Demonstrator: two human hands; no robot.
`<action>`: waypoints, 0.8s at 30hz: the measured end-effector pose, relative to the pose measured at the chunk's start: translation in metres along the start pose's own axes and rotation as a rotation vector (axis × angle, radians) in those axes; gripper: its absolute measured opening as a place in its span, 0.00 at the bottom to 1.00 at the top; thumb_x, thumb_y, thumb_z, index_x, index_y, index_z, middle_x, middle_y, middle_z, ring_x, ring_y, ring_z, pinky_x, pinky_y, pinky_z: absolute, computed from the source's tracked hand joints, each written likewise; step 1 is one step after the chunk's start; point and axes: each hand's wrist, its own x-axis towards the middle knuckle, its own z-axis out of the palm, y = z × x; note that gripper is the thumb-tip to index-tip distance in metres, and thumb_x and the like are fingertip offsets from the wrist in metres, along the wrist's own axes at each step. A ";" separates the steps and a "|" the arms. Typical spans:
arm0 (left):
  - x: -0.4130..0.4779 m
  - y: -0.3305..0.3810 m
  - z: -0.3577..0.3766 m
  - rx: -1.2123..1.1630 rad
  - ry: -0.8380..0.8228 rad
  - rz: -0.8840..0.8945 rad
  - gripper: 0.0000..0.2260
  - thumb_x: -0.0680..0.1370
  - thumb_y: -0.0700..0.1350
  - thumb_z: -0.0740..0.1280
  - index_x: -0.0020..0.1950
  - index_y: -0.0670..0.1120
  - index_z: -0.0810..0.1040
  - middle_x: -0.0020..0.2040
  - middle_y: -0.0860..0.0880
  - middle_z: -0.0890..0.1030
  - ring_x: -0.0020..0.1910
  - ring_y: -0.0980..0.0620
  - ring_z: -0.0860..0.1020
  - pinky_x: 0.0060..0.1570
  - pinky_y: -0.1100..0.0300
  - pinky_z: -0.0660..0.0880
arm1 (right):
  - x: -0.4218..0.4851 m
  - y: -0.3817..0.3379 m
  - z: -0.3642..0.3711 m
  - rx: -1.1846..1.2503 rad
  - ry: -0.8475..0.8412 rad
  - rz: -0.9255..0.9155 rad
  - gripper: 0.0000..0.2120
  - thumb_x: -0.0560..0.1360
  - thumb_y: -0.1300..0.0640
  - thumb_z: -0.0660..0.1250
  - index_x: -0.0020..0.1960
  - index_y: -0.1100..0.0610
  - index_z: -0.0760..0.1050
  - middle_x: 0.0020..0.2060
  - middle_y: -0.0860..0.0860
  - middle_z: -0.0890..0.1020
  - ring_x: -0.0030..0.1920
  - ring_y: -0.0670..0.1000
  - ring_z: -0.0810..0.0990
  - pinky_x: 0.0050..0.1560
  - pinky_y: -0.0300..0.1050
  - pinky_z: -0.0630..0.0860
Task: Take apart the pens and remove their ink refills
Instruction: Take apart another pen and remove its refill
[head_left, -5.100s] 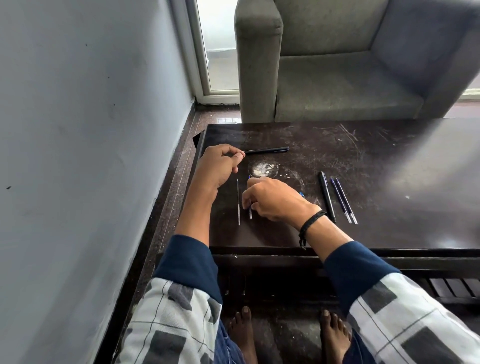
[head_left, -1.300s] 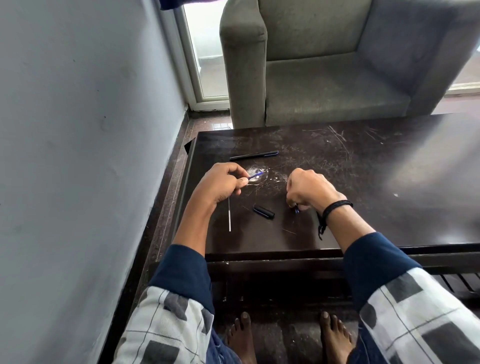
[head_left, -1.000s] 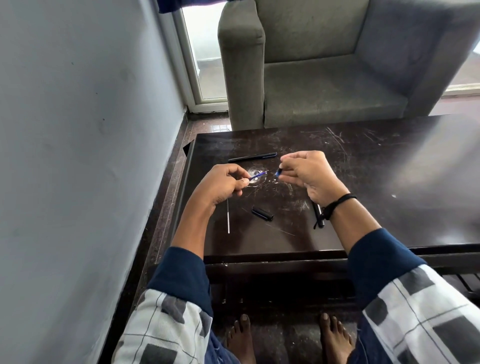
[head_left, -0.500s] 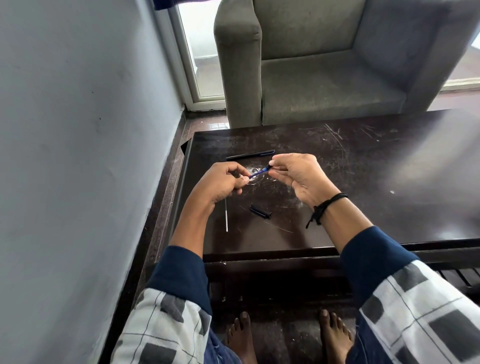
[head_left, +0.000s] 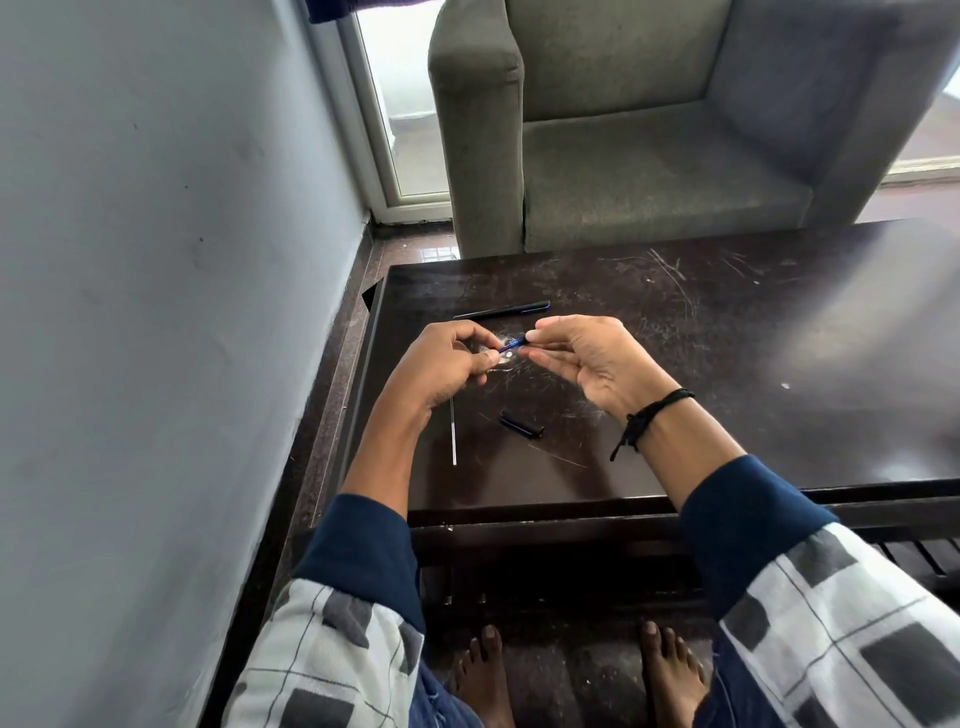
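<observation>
Above the dark wooden table (head_left: 727, 332), both hands hold one thin blue ink refill (head_left: 511, 344). My left hand (head_left: 441, 364) pinches its near end and my right hand (head_left: 587, 358) pinches its far end with thumb and forefinger. Only a short blue stretch shows between the fingers. A black pen barrel (head_left: 501, 310) lies on the table just beyond the hands. A black pen cap (head_left: 521, 425) lies below them. A thin white refill (head_left: 453, 434) lies lengthwise under my left wrist.
A grey wall stands close on the left. A grey armchair (head_left: 649, 156) stands behind the table's far edge. My bare feet (head_left: 571, 670) rest on the floor under the table's near edge.
My right hand rose from the table and came to the blue refill that my left hand holds, and now pinches its other end. The cap stays on the table.
</observation>
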 end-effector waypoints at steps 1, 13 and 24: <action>0.001 -0.001 0.000 0.004 0.003 0.005 0.06 0.79 0.37 0.70 0.55 0.41 0.83 0.34 0.48 0.79 0.24 0.65 0.74 0.28 0.74 0.68 | 0.000 0.000 0.000 -0.016 -0.012 0.001 0.06 0.73 0.74 0.71 0.48 0.66 0.80 0.36 0.60 0.86 0.37 0.54 0.87 0.39 0.40 0.84; 0.007 -0.009 -0.001 0.009 0.001 0.041 0.08 0.75 0.36 0.75 0.54 0.41 0.85 0.33 0.48 0.84 0.32 0.58 0.82 0.41 0.68 0.77 | 0.003 0.005 0.001 -0.116 -0.060 -0.016 0.09 0.71 0.73 0.74 0.48 0.65 0.80 0.44 0.61 0.86 0.39 0.53 0.87 0.39 0.38 0.83; 0.003 -0.006 -0.002 0.009 0.013 0.042 0.08 0.74 0.37 0.76 0.53 0.42 0.85 0.39 0.44 0.86 0.35 0.56 0.84 0.51 0.60 0.81 | 0.005 0.005 -0.001 -0.161 -0.100 -0.010 0.09 0.71 0.71 0.75 0.50 0.67 0.81 0.44 0.62 0.87 0.40 0.53 0.88 0.39 0.38 0.83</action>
